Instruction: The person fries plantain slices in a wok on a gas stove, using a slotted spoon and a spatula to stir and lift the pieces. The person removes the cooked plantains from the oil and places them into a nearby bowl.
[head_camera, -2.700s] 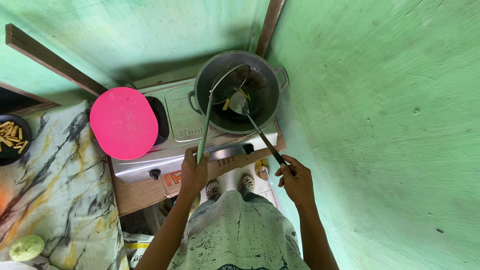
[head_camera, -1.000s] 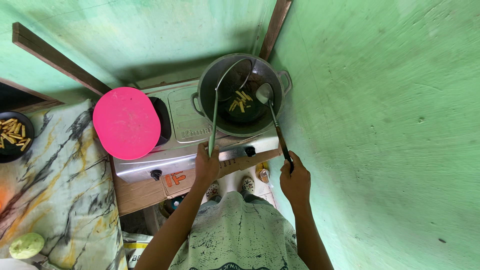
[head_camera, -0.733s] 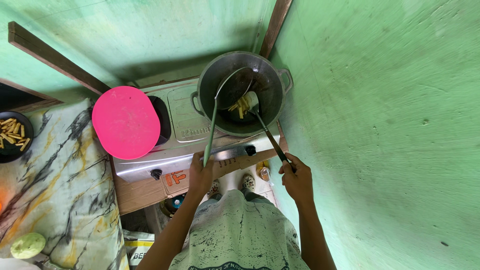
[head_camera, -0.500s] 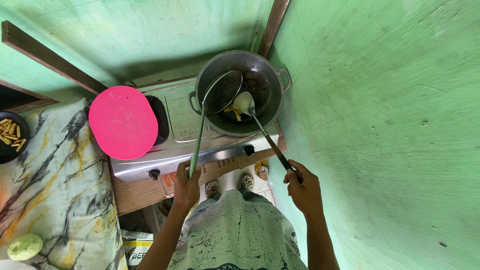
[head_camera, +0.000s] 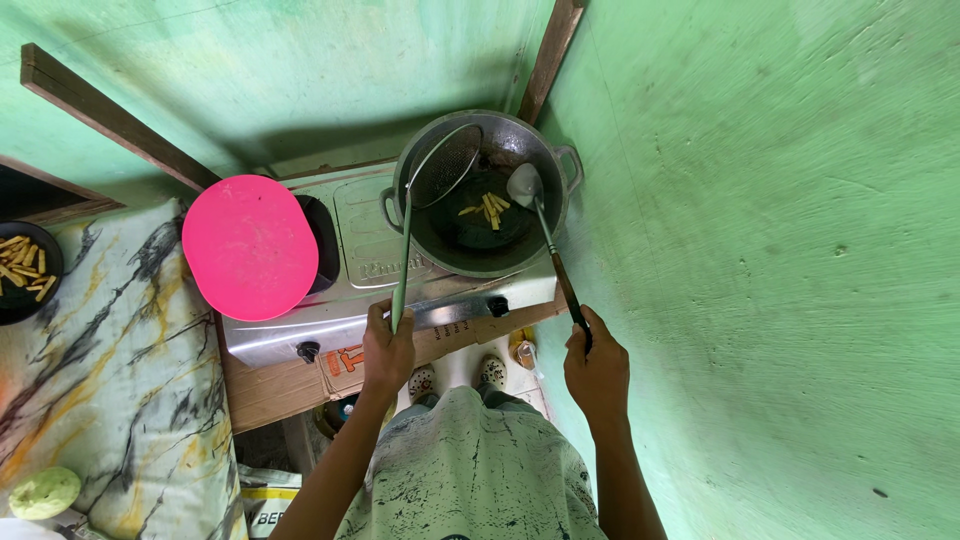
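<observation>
Strainer (head_camera: 445, 165) lifted to pot (head_camera: 487, 195) rim since earlier; ladle (head_camera: 524, 185) shifted right. Left hand (head_camera: 387, 347), right hand (head_camera: 596, 367) clenched on handles. Fries (head_camera: 487, 207) probably frying; scoop slowly beneath.

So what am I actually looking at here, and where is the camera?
There is no machine here: the camera sits on a person's head and looks straight down, so you see their own two arms and shirt at the bottom. They stand at a two-burner gas stove set against a green wall. On the right burner sits a dark wok with a few pale yellow strips of food in it. The left hand grips the long handle of a wire mesh skimmer, whose round basket rests at the wok's rim. The right hand holds a ladle with its bowl over the wok. A round pink lid covers the left burner. Further left, on a marbled counter, stands a dark bowl of similar strips.
</observation>
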